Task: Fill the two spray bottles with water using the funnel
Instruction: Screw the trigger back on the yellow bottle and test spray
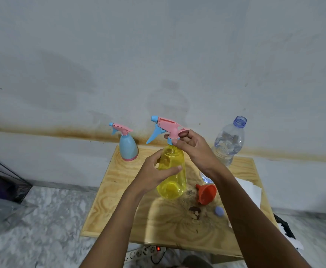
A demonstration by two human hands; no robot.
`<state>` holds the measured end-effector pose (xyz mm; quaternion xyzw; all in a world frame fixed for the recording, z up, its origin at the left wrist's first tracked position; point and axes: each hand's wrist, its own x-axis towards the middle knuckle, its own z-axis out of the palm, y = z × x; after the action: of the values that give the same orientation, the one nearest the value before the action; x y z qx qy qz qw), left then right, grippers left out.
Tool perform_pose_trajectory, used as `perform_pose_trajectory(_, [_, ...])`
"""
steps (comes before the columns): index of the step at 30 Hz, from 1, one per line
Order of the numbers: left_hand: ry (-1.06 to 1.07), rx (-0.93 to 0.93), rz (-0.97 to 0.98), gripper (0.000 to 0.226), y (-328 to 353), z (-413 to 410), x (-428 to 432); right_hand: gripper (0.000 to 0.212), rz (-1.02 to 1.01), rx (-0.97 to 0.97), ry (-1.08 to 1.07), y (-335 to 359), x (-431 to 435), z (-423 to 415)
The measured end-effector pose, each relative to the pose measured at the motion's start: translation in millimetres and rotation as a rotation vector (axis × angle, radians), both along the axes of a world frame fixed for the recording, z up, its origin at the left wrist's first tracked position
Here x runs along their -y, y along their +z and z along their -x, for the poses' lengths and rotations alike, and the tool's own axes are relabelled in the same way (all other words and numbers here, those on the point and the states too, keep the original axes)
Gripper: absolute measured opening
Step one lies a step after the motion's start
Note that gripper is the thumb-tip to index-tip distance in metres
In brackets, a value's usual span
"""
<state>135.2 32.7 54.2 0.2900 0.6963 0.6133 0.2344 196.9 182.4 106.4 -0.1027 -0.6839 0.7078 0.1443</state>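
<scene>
Yellow spray bottle [172, 182] in both hands now: my left grip [154, 171] wraps round its body, and my right grip [194, 147] pinches the blue collar under the pink trigger head [168, 125], which sits on the neck. The bottle tilts over the wooden desk [119, 200]. Just right of it the orange funnel [206, 193] lies on its side, a blue cap [219, 211] nearby. Behind stands the open water bottle [228, 144]; at the far left corner, the blue spray bottle [127, 148] is upright.

My right hand [195, 149] covers the sprayer's [166, 125] collar, so I can't tell how it sits on the yellow bottle [172, 182]. My forearm [254, 219] hides much of the water bottle's [227, 144] lower half and the paper [251, 188]. The table [119, 209] cuts off what may be a power strip [140, 253].
</scene>
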Motion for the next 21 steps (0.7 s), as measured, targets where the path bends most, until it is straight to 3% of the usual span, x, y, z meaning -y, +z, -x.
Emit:
perform_pose_trajectory(6, [0.076,-0.038,-0.011,0.036,-3.0,-4.3,-6.1,0.026,-0.063,0.013,-0.085,-3.5,3.4,0.0])
perform_pose_trajectory(14, [0.08,-0.058,-0.026,0.037,-5.7,-12.0,-13.5,0.014,-0.209,-0.053,-0.249,-12.4,18.2,-1.8])
perform_pose_trajectory(21, [-0.122,0.051,0.04,0.041,-4.3,-1.8,3.8,0.026,-0.157,0.04,0.054,-4.6,-3.7,-15.6])
